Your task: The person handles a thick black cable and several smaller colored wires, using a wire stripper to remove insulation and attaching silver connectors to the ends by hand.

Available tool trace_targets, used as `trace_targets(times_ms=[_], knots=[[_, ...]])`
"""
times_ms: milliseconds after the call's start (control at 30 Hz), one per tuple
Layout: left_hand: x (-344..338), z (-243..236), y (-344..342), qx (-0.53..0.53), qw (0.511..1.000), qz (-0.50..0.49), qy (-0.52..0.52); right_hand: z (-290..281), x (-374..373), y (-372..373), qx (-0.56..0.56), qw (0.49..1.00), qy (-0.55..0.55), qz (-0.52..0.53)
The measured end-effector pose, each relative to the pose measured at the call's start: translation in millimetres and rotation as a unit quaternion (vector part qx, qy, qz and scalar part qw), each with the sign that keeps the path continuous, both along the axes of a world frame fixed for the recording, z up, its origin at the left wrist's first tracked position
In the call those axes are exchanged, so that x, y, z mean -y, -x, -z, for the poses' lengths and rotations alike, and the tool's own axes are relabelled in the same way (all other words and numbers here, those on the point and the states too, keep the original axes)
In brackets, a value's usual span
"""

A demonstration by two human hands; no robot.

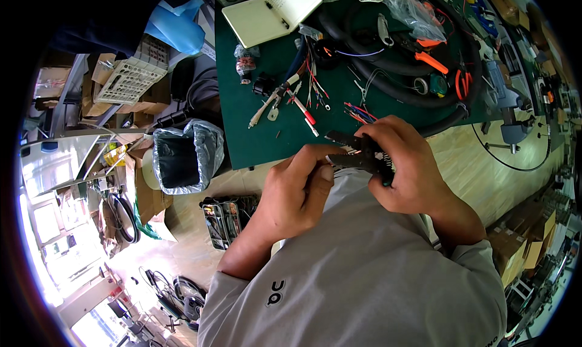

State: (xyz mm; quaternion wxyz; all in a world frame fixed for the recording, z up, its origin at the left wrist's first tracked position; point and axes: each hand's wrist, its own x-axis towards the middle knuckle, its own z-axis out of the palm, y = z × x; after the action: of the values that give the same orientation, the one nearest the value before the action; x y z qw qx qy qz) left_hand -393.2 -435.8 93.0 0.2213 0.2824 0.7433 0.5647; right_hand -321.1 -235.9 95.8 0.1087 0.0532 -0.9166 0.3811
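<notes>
Workroom: tiled floor [182,238], a white crate [132,80] on the L side, much stuff around.
Bin [207,142]: lined w/ clear bag, just beside worktop's L edge.
Tool case [222,224]: on floor, w/ compartments, below worktop's front L corner.
Worktop [254,148]: dark green, quite full toward its far edge.
Notebook [250,21]: lies open nr worktop's far L corner.
Bagged part [245,63]: nr worktop's L edge, below notebook.
L hand [295,192]: fingers curled, thumb nr index finger, at jaws of the tool; I can't tell if sth. small is pinched.
Cable end [280,97]: on worktop's L half, bare strands & lugs spread out.
Black pliers-like tool [365,155]: betw. both hands, at worktop's front edge as seen from above; jaws point to L.
R hand [407,165]: grasps this tool, fingers wrapped round its handles.
Black cable [445,124]: thick, coiled on worktop's R half, reaching its front edge.
Orange handle [431,63], tape measure [437,85] & red-handled tool [464,85]: inside coil, toward worktop's R edge.
</notes>
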Motion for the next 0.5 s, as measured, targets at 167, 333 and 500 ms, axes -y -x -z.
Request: trace_targets(times_ms=[167, 333, 500], knots=[[-9.0, 9.3, -3.5, -0.096, 0.994, -0.025, -0.043, -4.2, 1.4, -2.2, -0.009, 0.999, -0.037, 0.001], [-11.4, 10.0, -6.6, -0.155, 0.987, -0.028, -0.011, -4.3, 1.0, -7.5, -0.015, 0.996, -0.082, 0.003], [-13.2, 26.5, -17.9, -0.21, 0.976, -0.047, 0.018, 1.2, 2.7, -12.5, -0.014, 0.997, -0.08, -0.008]])
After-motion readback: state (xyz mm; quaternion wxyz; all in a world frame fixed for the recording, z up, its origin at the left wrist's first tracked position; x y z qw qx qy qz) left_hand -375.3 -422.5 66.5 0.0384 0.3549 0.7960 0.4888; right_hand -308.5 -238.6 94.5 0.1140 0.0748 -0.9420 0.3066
